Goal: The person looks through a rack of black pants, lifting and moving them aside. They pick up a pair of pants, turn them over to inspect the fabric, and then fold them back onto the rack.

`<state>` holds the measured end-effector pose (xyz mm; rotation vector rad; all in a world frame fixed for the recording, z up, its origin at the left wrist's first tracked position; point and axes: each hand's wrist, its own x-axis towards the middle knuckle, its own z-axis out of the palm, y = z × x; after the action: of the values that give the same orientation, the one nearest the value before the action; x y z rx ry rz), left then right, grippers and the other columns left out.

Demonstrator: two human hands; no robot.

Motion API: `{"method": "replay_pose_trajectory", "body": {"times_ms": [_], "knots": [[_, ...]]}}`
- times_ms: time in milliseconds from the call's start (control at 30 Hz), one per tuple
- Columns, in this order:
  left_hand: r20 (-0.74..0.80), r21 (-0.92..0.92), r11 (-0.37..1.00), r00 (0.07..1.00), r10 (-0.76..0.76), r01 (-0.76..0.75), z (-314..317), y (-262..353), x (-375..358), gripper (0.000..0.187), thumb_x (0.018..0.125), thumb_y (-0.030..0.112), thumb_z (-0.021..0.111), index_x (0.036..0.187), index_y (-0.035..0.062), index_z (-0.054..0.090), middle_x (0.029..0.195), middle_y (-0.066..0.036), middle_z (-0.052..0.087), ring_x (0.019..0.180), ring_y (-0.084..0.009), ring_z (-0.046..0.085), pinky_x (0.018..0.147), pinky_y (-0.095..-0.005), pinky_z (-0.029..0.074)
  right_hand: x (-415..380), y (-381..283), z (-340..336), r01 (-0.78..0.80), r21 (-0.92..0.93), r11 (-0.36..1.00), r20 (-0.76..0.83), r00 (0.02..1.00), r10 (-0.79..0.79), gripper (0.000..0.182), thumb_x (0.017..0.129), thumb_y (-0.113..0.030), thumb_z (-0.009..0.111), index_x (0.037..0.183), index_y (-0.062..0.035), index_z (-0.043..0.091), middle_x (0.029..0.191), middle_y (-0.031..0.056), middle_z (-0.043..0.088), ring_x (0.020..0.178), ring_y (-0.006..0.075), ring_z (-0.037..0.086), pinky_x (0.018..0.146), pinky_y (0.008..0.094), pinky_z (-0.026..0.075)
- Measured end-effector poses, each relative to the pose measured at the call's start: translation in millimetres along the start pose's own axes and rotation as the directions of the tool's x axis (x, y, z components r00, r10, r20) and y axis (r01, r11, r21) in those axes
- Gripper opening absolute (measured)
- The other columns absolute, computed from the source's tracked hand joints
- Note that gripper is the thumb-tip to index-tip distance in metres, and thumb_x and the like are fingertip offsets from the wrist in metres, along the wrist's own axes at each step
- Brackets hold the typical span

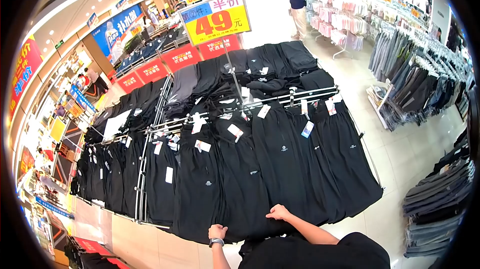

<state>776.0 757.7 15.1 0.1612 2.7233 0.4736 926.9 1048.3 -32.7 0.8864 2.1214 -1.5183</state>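
Note:
Several black trousers (pixel 284 169) with white tags lie side by side over a metal rack (pixel 143 174). At the near edge of the trousers, my left hand (pixel 217 231), with a watch on the wrist, is closed on the black fabric. To its right, my right hand (pixel 278 212) pinches the lower part of another trouser leg. Small logos show on several legs. More dark folded trousers (pixel 200 79) lie behind the rack's metal bars. The fingertips of both hands are partly sunk in the dark cloth.
A yellow price sign (pixel 215 21) stands on a pole among the trousers. Red panels (pixel 185 58) line the far side. A person (pixel 297 4) stands beyond the display. Hanging trousers (pixel 410 69) and folded stacks (pixel 435 204) are at the right, with tiled floor (pixel 385 149) between.

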Motion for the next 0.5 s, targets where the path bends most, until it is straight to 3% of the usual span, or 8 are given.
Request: {"method": "replay_pose_trajectory", "body": {"times_ms": [167,333,400,433,500], "knots": [[-0.057,0.007,0.999,0.997,-0.051,0.051,-1.5,3.8,-9.5,0.026,0.066,0.030,0.080,0.082,0.0106,0.073,0.082,-0.010,0.071,0.079,-0.0287,0.069,0.074,-0.0384,0.054,-2.0,7.0,3.8,0.027,-0.028,0.999,-0.093,0.995,-0.030,0.027,0.076,-0.030,0.075,0.069,-0.0046,0.067,0.063,0.0035,0.065,0.053,0.0109,0.058,0.054,0.0272,0.047],[-0.020,-0.035,0.999,0.999,-0.036,0.035,9.1,-13.0,-8.8,0.029,0.066,0.031,0.080,0.083,0.0091,0.073,0.081,-0.010,0.071,0.077,-0.0273,0.069,0.072,-0.0376,0.054,-27.4,-4.2,1.3,0.064,0.091,0.994,0.044,0.997,-0.068,0.027,0.076,-0.030,0.075,0.077,-0.0033,0.070,0.068,0.0028,0.068,0.052,0.0106,0.059,0.054,0.0260,0.048],[0.017,-0.173,0.985,1.000,-0.008,0.011,12.0,-16.1,-15.1,0.034,0.067,0.028,0.081,0.088,0.0031,0.071,0.079,-0.012,0.071,0.072,-0.0246,0.070,0.068,-0.0352,0.055,-39.5,-8.7,6.0,0.069,0.024,0.997,0.060,0.996,-0.070,0.026,0.076,-0.029,0.074,0.082,-0.0035,0.071,0.068,0.0038,0.068,0.052,0.0112,0.060,0.054,0.0267,0.049],[0.063,-0.274,0.959,0.997,-0.052,0.067,2.9,-4.9,-27.8,0.038,0.068,0.024,0.080,0.092,-0.0029,0.069,0.077,-0.014,0.070,0.066,-0.0223,0.069,0.064,-0.0325,0.055,-44.6,-10.9,8.9,0.072,-0.010,0.997,0.044,0.996,-0.071,0.026,0.076,-0.029,0.074,0.081,-0.0036,0.071,0.067,0.0041,0.068,0.052,0.0113,0.061,0.054,0.0269,0.049],[0.055,-0.296,0.953,0.997,-0.055,0.069,12.0,-15.3,-29.5,0.038,0.068,0.023,0.080,0.092,-0.0040,0.068,0.077,-0.014,0.070,0.063,-0.0220,0.069,0.063,-0.0319,0.055,-48.9,-12.0,13.2,0.069,-0.037,0.997,0.027,0.997,-0.068,0.026,0.076,-0.029,0.074,0.081,-0.0036,0.070,0.066,0.0045,0.068,0.052,0.0114,0.061,0.055,0.0271,0.049]]}}
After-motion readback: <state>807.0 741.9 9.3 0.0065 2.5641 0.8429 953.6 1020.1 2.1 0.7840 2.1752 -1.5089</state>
